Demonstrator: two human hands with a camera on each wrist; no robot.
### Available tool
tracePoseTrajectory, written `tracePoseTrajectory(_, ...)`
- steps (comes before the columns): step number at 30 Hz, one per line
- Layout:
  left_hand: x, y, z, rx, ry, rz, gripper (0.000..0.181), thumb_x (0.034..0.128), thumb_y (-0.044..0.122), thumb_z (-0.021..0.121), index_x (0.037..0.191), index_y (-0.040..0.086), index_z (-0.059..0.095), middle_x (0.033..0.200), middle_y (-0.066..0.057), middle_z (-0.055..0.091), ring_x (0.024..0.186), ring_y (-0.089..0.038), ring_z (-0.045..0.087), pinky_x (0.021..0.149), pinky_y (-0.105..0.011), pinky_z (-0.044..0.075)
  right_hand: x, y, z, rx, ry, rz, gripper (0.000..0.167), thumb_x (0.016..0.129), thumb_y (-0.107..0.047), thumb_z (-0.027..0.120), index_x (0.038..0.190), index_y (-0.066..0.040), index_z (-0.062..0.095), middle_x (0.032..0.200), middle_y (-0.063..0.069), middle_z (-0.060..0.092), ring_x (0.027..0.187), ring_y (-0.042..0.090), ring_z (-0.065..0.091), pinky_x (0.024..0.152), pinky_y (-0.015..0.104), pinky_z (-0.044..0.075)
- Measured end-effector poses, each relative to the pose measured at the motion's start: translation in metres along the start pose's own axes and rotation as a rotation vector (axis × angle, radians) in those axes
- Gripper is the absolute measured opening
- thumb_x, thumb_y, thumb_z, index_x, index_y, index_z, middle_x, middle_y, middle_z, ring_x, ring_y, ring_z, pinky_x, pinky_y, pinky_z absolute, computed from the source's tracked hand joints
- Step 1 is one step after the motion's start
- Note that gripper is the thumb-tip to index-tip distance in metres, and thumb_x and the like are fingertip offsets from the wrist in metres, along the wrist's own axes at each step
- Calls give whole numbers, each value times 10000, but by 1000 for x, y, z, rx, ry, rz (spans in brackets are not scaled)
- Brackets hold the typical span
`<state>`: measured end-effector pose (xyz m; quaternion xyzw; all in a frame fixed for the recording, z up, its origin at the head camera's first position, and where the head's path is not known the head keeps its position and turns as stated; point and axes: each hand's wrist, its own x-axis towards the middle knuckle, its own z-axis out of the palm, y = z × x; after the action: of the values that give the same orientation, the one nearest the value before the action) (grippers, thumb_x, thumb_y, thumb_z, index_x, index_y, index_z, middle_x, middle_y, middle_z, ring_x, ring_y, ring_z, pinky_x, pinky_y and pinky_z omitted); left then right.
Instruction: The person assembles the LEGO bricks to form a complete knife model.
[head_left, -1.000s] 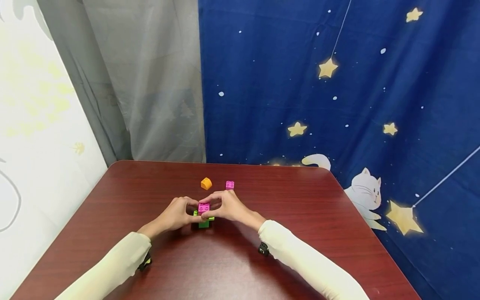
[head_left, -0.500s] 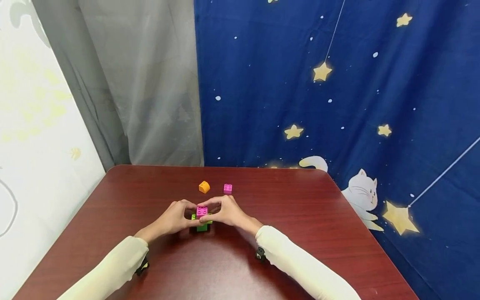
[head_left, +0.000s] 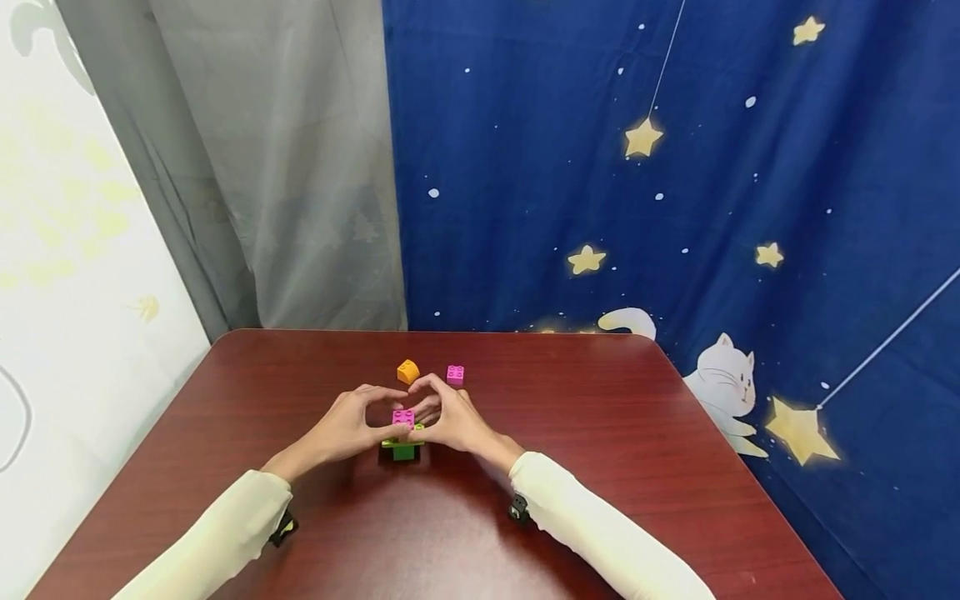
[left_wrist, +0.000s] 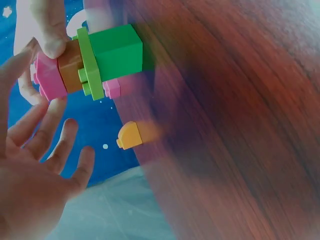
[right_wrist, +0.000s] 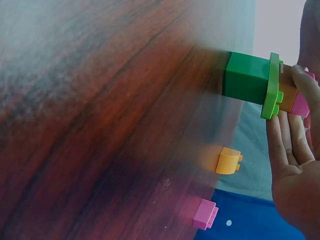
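A stack of toy bricks [head_left: 403, 451] stands on the table between both hands. It has a green block [left_wrist: 117, 52] at the bottom, a lime plate [right_wrist: 271, 86], a brown brick [left_wrist: 71, 66] and a pink brick [head_left: 403, 416] on top. My left hand [head_left: 348, 425] holds the upper bricks, thumb in front and fingertips at their far side. Opposite it, my right hand [head_left: 453, 421] has its thumb [right_wrist: 306, 85] on the brown and pink bricks and fingers behind. Both index fingers arch above and behind the pink brick, their tips close together. The thumbs partly cover the upper bricks.
Beyond the hands lie an orange curved brick [head_left: 408, 372] and a second pink brick [head_left: 455, 375], both loose on the red-brown table [head_left: 570, 417]. Grey and blue star-patterned curtains [head_left: 525, 167] hang behind the table's far edge.
Both index fingers have lifted off the top pink brick and spread into a wider arch. The lime plate shows more in front. The stack keeps its place; the head view has shifted slightly.
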<state>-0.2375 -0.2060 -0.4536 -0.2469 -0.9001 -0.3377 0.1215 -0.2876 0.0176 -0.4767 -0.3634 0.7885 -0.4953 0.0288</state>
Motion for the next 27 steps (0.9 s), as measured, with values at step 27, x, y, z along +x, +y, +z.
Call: tracePoseTrajectory(27, 0, 0, 6, 21, 13, 110, 291, 826, 234, 902, 1084, 141, 805, 979, 84, 744, 970, -226, 664, 861, -472, 557, 2, 3, -10, -99, -93, -77, 500, 761, -208, 954, 1186, -140, 701, 1013, -12, 781, 894, 61, 747, 786, 228, 591)
